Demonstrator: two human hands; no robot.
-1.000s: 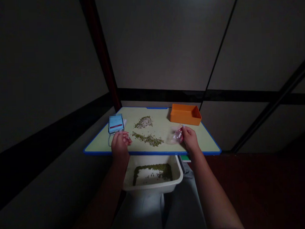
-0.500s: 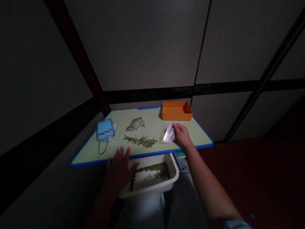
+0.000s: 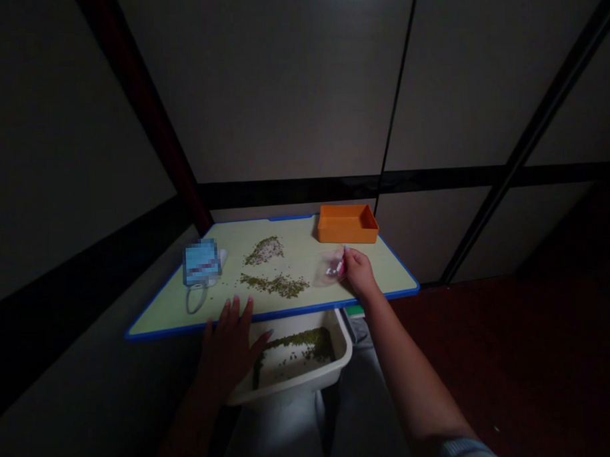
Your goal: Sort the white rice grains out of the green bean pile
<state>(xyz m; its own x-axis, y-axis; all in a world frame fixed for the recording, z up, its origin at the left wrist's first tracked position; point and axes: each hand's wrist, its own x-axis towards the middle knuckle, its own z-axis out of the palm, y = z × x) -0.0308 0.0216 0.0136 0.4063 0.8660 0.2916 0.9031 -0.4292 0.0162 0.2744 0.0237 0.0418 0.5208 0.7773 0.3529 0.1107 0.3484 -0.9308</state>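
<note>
My right hand [image 3: 358,273] pinches a small clear plastic bag [image 3: 330,267] with white and red bits inside, held just above the pale green table top [image 3: 381,269]. My left hand [image 3: 231,343] is open with fingers spread, resting on the rim of a white tub [image 3: 334,371] that sits on my lap and holds green beans. Two loose piles lie between my hands: green beans [image 3: 274,285] and a paler mixed heap [image 3: 264,250].
An orange box [image 3: 347,225] stands at the table's far right. A blue phone-like device [image 3: 201,262] with a cable lies at the left. The table has a blue edge [image 3: 188,327]. Dark wall panels rise behind; the floor at right is dark red.
My left hand drew back from the table top to the tub's rim and opened. My right hand lifted and shifted the small bag slightly. The view swung right.
</note>
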